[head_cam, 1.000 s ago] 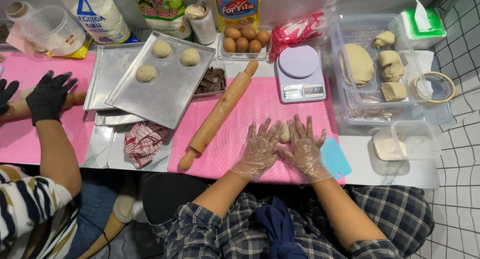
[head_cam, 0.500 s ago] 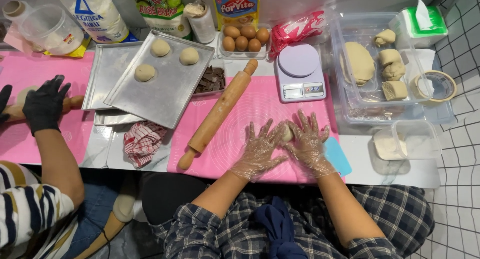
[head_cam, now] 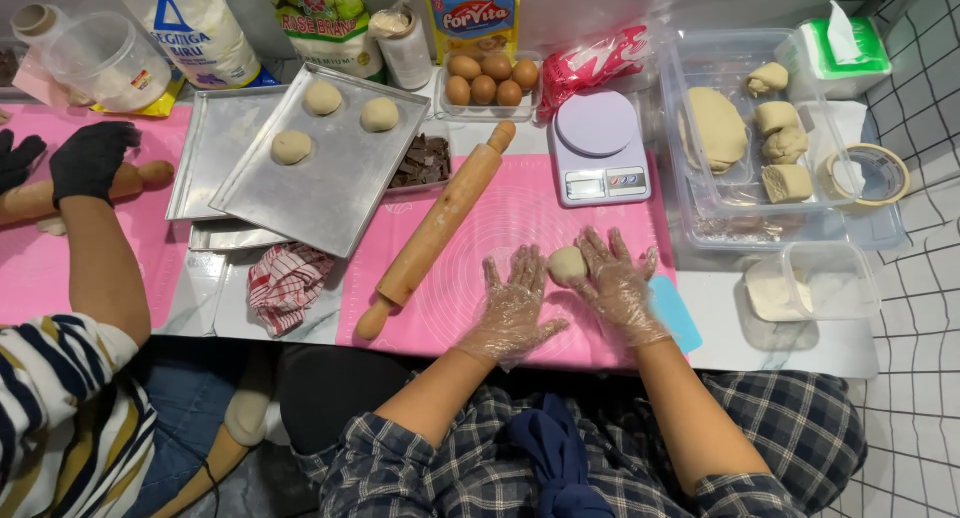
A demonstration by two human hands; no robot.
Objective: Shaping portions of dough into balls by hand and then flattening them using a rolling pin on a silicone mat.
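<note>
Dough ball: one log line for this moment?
dough ball on pink mat | left hand beside | right hand cupping | rolling pin idle

Clear, crinkled plastic gloves cover the left hand (head_cam: 512,308) and right hand (head_cam: 617,290) — dark plaid shirt, sleeves rolled up.

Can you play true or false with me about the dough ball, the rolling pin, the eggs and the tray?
1. Both gloved hands, left hand and right hand, cup a dough ball. True.
2. The dough ball sits on a blue mat. False: the mat is pink.
3. The rolling pin lies on the mat, untouched by these hands. True.
4. The tray holds five dough balls. False: three.
5. The eggs are white. False: brown.
</note>
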